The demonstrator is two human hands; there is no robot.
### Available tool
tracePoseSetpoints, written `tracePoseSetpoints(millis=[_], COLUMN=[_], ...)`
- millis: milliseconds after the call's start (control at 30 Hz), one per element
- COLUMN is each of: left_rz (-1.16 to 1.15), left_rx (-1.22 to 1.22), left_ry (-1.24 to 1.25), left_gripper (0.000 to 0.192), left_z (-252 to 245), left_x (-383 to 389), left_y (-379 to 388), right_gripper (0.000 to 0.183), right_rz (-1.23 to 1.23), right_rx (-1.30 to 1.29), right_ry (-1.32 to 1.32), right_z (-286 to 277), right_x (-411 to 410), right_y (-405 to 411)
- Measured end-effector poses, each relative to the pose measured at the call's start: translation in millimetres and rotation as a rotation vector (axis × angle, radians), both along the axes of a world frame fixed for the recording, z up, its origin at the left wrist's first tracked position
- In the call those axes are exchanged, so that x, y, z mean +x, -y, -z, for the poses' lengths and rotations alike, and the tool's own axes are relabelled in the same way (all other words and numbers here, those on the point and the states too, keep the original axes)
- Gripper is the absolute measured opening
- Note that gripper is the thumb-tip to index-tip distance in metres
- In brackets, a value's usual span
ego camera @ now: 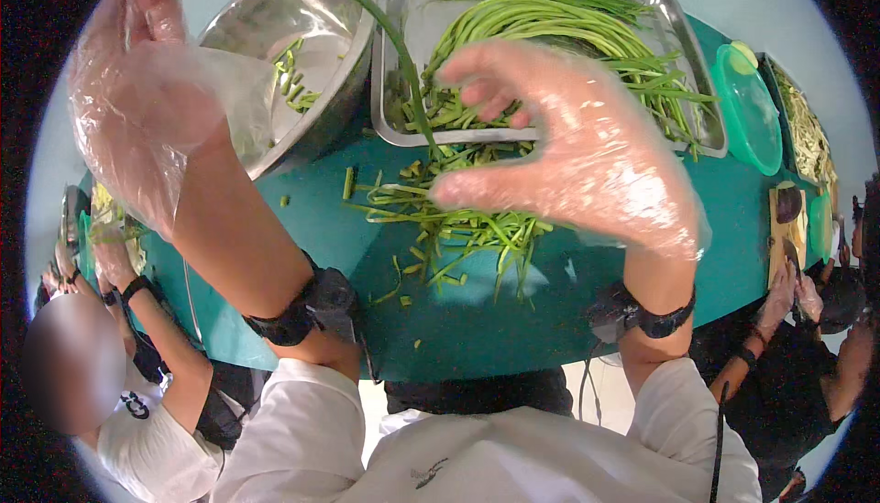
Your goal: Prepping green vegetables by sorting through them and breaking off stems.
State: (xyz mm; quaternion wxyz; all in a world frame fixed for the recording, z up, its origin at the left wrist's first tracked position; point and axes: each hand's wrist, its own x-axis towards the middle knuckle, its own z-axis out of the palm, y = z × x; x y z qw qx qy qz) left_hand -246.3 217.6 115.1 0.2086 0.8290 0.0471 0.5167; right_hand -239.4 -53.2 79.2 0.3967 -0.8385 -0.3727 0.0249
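My left hand (148, 84), in a clear plastic glove, is raised at the upper left with one long green stem, apparently a garlic scape (399, 39), at its fingertips. The stem arches out of the top of the view and hangs down to the table. Its lower end reaches a heap of broken stems and thin tips (481, 228). Beside that end is my gloved right hand (570, 146), thumb and fingers apart with nothing between them. It hovers over the near rim of a metal tray (457, 137) with long scapes (550, 18) and short cut pieces.
A steel bowl (344, 101) with a few short green pieces (295, 87) stands left of the tray. To the right are a green plastic basin (746, 115) and a tray of pale shreds (801, 121). People work at both sides; a gloved hand (777, 297) is at the right.
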Motion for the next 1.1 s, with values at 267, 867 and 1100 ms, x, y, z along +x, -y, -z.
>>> tracePoseSetpoints(millis=[267,867,1100], left_rz=[0.115,0.049,0.624], left_rx=[-0.261,-0.165,-0.712], left_ry=[-0.11,0.24,0.384], left_gripper=[0.062,0.028,0.032], left_z=[1,6,10], left_x=[-3,-1,4], left_y=[10,22,44], right_gripper=[0.047,0.038,0.044], right_rz=[-0.069,-0.047,-0.023], right_rx=[0.055,0.334,0.556], right_ry=[-0.072,-0.616,-0.76], right_z=[14,-7,-11], right_x=[-2,3,3], right_y=[-15,3,18])
